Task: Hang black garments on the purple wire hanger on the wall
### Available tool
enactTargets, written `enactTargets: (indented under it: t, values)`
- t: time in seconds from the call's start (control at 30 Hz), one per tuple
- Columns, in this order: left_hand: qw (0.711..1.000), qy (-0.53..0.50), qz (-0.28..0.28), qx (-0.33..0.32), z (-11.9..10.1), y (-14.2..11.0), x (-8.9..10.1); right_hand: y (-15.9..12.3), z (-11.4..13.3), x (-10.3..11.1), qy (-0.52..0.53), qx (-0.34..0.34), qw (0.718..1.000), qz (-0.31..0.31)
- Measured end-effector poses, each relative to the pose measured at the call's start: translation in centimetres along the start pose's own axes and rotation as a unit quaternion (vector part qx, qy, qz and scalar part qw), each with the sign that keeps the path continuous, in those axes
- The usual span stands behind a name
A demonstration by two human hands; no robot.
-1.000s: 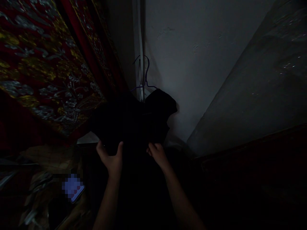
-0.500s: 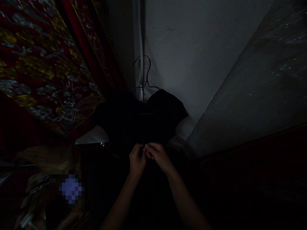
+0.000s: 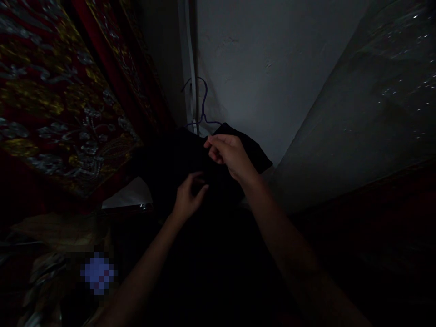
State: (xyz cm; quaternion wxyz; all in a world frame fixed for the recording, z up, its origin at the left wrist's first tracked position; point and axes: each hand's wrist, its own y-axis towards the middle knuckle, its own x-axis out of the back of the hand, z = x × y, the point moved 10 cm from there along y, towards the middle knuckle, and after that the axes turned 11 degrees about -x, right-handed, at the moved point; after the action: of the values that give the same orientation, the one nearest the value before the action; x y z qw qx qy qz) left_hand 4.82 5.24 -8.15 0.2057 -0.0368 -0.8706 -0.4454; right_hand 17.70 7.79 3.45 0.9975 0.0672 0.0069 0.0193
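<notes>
Garment on a hanger, with both hands before it, in dim light. The garment (image 3: pixel 221 186) is black, with short sleeves and a wide neckline; it hangs by its shoulders from a thin purple hanger (image 3: pixel 204 102), whose hook passes around a pale upright strip (image 3: pixel 191 54) at the wall (image 3: pixel 259 81). The cloth is so dark that its folds and lower hem cannot be made out. Its edge is sharpest on the right, where the sleeve ends in a point against the wall; on the left the sleeve runs into shadow beside the embroidered red cloth (image 3: pixel 75 91). Bare wall lies between the right shoulder and the plastic sheet (image 3: pixel 384 113), narrowing downward; on the left, the red cloth stands close and leaves only a small pale gap under the sleeve. The right hand (image 3: pixel 231 154) is at the neckline, in front of the right shoulder, thumb and forefinger closed together; whether anything is pinched between them cannot be told. The left hand (image 3: pixel 188 195) is lower, before the chest, its thumb and curled fingers parted; contact with the fabric is unclear.
</notes>
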Motion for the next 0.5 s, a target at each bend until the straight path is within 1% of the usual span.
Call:
enactTargets:
  t: [0.07,0.1,0.13,0.2,0.27,0.3,0.33,0.37,0.4,0.43,0.47,0.5]
  values:
    - [0.994,0.039,-0.076,-0.071,-3.3,3.7,3.9,-0.6,-0.7,-0.1,-0.017,0.020,1.000,0.005]
    - [0.989,0.056,-0.095,-0.102,-4.9,5.3,5.3,-0.8,-0.8,-0.1,-0.026,0.036,0.999,0.006]
    - [0.985,0.074,-0.090,-0.130,-6.3,6.9,6.0,-0.9,-0.8,-0.1,-0.036,0.056,0.998,0.005]
    - [0.978,0.117,-0.039,-0.167,-8.3,9.5,5.9,-0.9,-0.4,0.0,-0.057,0.100,0.993,-0.008]
    - [0.971,0.153,-0.002,-0.185,-9.3,11.0,5.3,-0.8,-0.4,0.2,-0.086,0.136,0.986,-0.036]
    - [0.968,0.165,0.002,-0.192,-9.6,11.3,5.2,-0.6,-0.8,0.3,-0.104,0.146,0.982,-0.055]
    - [0.965,0.173,-0.005,-0.197,-9.9,11.5,5.3,-0.4,-1.5,0.4,-0.124,0.148,0.979,-0.074]
    - [0.963,0.178,-0.024,-0.200,-10.1,11.5,5.8,-0.2,-2.6,0.4,-0.142,0.137,0.976,-0.090]
    - [0.962,0.178,-0.055,-0.198,-10.2,11.5,6.8,0.1,-4.1,0.3,-0.155,0.116,0.976,-0.098]
    - [0.961,0.176,-0.101,-0.189,-10.1,11.3,8.4,0.3,-5.9,0.2,-0.163,0.086,0.978,-0.097]
    - [0.958,0.169,-0.158,-0.171,-9.7,11.0,10.5,0.3,-7.8,0.0,-0.163,0.052,0.981,-0.088]
    - [0.957,0.149,-0.205,-0.139,-8.7,10.7,12.6,0.2,-9.7,-0.3,-0.152,0.018,0.986,-0.073]
